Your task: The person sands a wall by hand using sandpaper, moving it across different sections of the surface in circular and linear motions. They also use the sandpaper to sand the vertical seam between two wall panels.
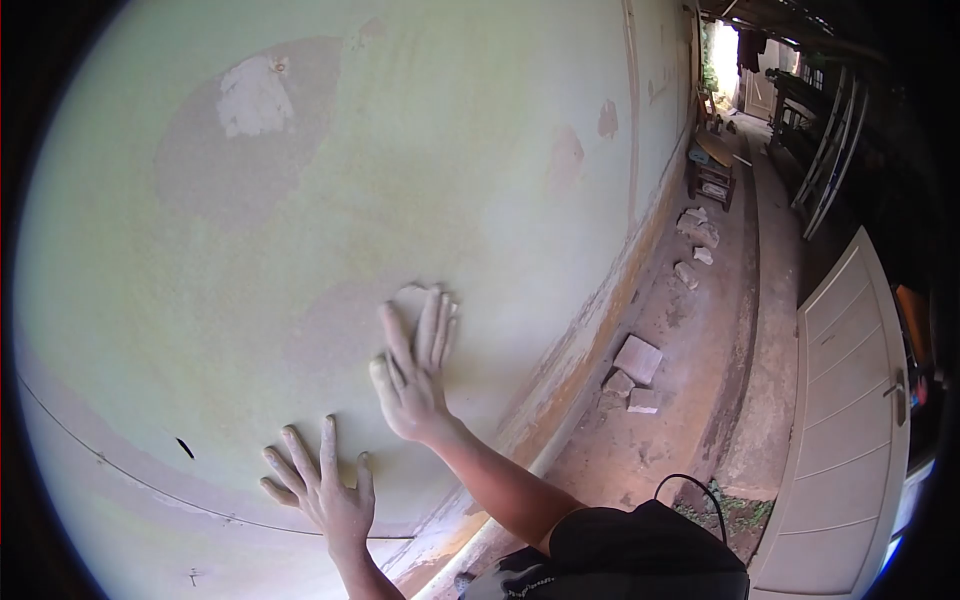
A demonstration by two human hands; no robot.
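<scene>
My left hand [325, 492] lies against the pale green wall [470, 190] with its fingers spread and nothing in it. Up and to the right, my right hand [414, 372] presses a small pale piece of sandpaper [413, 294] against the wall. The sheet's edges stick out past the fingertips, and the rest is hidden under the fingers. Whitish dust coats both hands. Beside the right hand is a greyish patch [335, 325] on the wall. Higher up, a larger grey patch [235, 170] surrounds a white filled spot [254, 97].
Along the wall's foot, broken blocks [637, 360] and rubble [698, 228] lie on the concrete floor [690, 320]. A white door panel [845, 420] stands at the right, with a ladder [838, 150] farther back. A small wooden stool [712, 186] sits near the wall. A crack [130, 480] crosses the wall low down.
</scene>
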